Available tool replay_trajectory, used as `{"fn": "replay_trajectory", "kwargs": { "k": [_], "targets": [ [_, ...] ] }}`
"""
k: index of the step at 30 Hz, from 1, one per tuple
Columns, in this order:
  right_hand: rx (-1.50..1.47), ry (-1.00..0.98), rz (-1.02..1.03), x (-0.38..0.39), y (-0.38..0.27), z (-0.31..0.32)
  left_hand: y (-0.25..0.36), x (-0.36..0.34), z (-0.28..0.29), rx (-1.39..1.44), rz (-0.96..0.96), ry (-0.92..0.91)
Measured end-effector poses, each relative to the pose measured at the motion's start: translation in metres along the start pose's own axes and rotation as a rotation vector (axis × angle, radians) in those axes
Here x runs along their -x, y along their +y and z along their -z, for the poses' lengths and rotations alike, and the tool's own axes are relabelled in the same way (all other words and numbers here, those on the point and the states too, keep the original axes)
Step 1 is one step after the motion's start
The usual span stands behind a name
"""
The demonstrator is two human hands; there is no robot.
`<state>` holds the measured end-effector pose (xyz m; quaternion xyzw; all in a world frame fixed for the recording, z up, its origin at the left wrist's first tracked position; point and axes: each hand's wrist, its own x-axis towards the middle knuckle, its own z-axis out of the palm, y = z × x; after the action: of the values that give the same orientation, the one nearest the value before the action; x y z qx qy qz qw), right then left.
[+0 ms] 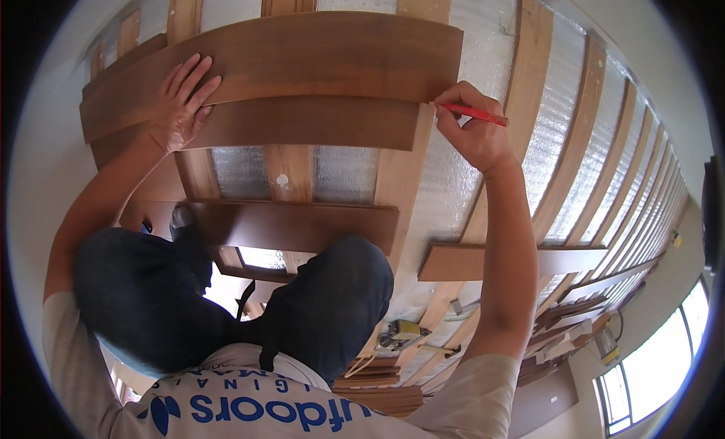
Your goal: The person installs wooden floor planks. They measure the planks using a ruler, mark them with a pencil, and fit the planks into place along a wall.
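Observation:
My left hand [180, 110] rests with spread fingers on the left part of a long brown floorboard [325, 55], near its close edge. Under and just nearer than it lies a second brown board [325, 122], whose right end stops short of the upper one's. In my right hand [479, 141] is a red pencil [479, 114], pinched between thumb and fingers. Its tip is by the near right corner of the upper board and the end of the lower one. Whether the tip touches wood I cannot tell.
Pale wooden battens [578, 137] run over silvery foil sheeting [555, 160]. A loose board [302, 224] lies just beyond my knees, another [453, 262] to the right. A yellow-and-grey power tool [402, 333] and stacked boards [385, 397] sit at the lower right, with a window [657, 371] beyond.

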<state>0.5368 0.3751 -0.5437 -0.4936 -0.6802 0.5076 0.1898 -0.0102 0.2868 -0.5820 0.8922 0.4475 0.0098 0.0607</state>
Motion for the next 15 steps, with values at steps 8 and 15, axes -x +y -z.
{"fn": "replay_trajectory", "kwargs": {
  "k": [8,15],
  "targets": [
    [0.02,-0.01,0.009,-0.0015,-0.0011,-0.0018,-0.0016,0.0004,-0.0026,0.017,-0.017,0.038],
    [0.006,0.014,-0.011,0.0002,-0.0016,-0.0042,-0.0014,-0.0001,-0.0009,0.02,-0.023,0.035]
  ]
}}
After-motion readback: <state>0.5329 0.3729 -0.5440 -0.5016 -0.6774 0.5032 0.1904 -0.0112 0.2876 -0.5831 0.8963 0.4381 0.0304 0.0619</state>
